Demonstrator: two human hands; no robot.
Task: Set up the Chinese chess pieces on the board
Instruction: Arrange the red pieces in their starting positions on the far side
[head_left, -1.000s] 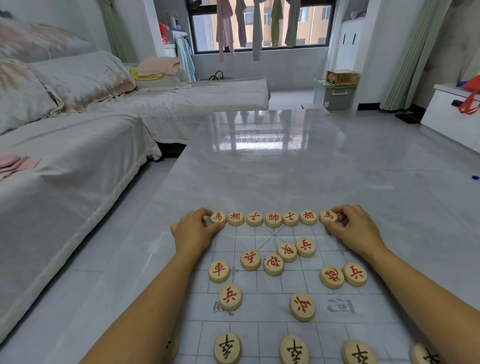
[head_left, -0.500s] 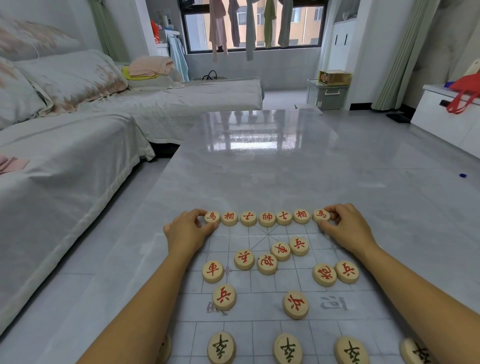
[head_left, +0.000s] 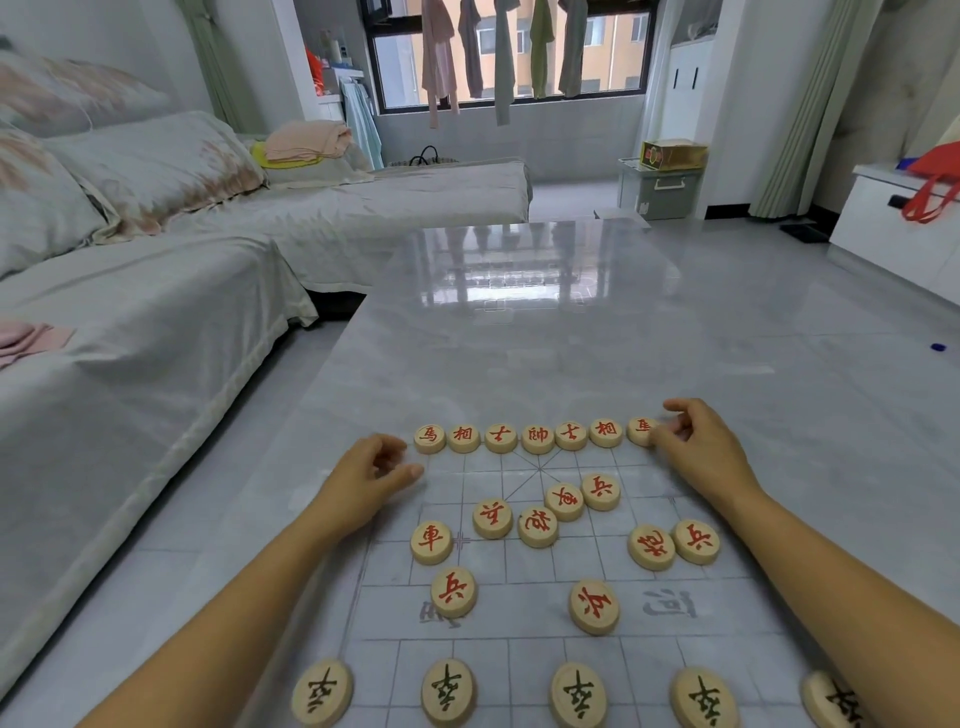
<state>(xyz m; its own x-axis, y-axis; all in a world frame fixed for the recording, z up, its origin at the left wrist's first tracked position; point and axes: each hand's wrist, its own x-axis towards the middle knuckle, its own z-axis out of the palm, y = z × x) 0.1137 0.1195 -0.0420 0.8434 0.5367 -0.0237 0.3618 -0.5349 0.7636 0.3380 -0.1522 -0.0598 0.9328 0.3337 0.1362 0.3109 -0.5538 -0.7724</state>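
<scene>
a row of seven red pieces (head_left: 537, 439) lines the far edge of the board (head_left: 519, 610), mid-frame. the right hand (head_left: 711, 457) curls its fingers (head_left: 683, 408) onto the rightmost piece (head_left: 640, 430), pinching its right edge. the left hand (head_left: 363, 480) holds nothing, its fingers (head_left: 387, 448) loosely curled just beside the leftmost piece (head_left: 430, 438). scattered red pieces (head_left: 537, 526) lie lower on the board, and black pieces (head_left: 448, 691) line the bottom edge.

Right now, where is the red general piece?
Head view: the red general sits centred on the far edge of the board, between the left advisor and the right advisor.
</scene>
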